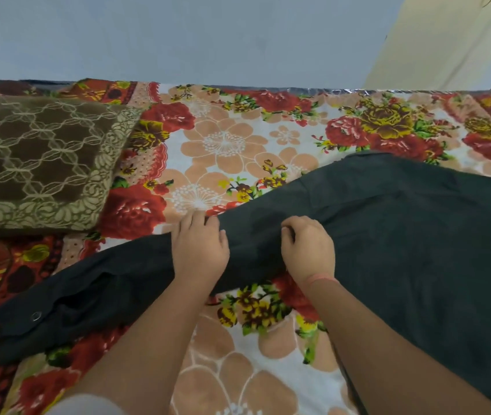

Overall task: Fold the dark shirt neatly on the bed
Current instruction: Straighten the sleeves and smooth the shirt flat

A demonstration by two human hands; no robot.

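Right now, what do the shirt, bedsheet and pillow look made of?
Shirt: thin matte woven cloth, likely cotton; it creases softly, and has a metal snap.
Bedsheet: printed floral fabric, slightly fuzzy, maybe fleece.
Pillow: brown plush cover with raised pale lattice, velvet-like.

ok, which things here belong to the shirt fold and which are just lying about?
In the job: dark shirt, left hand, right hand, both gripping its cloth; floral bed cover it lies on.

Lying about: brown patterned folded blanket.
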